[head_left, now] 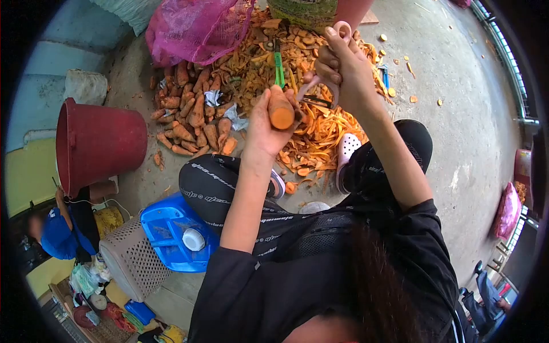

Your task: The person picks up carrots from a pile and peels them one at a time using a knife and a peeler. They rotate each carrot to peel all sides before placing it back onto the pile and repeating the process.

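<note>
My left hand (pixel 263 127) is wrapped round a carrot (pixel 281 113), whose cut orange end faces me. In my right hand (pixel 346 71) is a pink peeler (pixel 330 86), gripped by its handle. The peeler's blade hangs just right of the carrot. Below both hands spreads a heap of orange peelings (pixel 320 137). A green-handled tool (pixel 279 70) lies on the older, browner scraps beyond the carrot. Unpeeled carrots (pixel 194 111) are piled on the floor to the left, with bits of crumpled paper among them.
A dark red bucket (pixel 103 143) stands at the left. Beside my left leg are a blue plastic container (pixel 171 220) and a perforated basket (pixel 134 257). A pink mesh sack (pixel 200 28) lies behind the carrots. Another person (pixel 63 228) is at far left.
</note>
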`<state>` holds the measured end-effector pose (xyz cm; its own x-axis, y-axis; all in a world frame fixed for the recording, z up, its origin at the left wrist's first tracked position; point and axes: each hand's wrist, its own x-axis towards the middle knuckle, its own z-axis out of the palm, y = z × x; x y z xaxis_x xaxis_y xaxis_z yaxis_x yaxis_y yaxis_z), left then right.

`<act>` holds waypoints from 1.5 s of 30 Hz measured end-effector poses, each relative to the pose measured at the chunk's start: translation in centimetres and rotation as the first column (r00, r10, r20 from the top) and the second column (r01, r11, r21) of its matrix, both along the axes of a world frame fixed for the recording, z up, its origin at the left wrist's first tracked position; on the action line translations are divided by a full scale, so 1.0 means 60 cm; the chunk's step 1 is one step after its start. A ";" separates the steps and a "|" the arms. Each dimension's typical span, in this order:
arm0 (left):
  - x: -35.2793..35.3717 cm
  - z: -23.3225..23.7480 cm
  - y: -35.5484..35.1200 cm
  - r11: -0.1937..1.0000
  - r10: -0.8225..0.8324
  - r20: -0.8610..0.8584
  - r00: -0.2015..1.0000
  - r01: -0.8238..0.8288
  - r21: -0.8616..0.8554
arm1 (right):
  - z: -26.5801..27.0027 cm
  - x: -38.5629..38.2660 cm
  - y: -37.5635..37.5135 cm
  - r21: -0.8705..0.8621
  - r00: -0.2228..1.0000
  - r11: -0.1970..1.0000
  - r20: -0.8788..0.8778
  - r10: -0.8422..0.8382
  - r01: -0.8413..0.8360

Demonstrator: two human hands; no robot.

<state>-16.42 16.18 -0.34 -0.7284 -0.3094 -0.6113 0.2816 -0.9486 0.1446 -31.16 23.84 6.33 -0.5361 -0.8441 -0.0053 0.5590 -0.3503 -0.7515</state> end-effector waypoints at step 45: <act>-0.009 0.031 0.050 0.931 -0.015 0.082 0.997 0.044 -0.362 | -0.012 -0.059 -0.055 -0.096 0.757 0.957 -0.593 -0.276 0.273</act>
<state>-16.96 19.19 1.52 -0.6962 -0.4997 -0.5153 0.2290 -0.8350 0.5004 -34.69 20.57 5.61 -0.6393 -0.6597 0.3950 -0.1193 -0.4223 -0.8986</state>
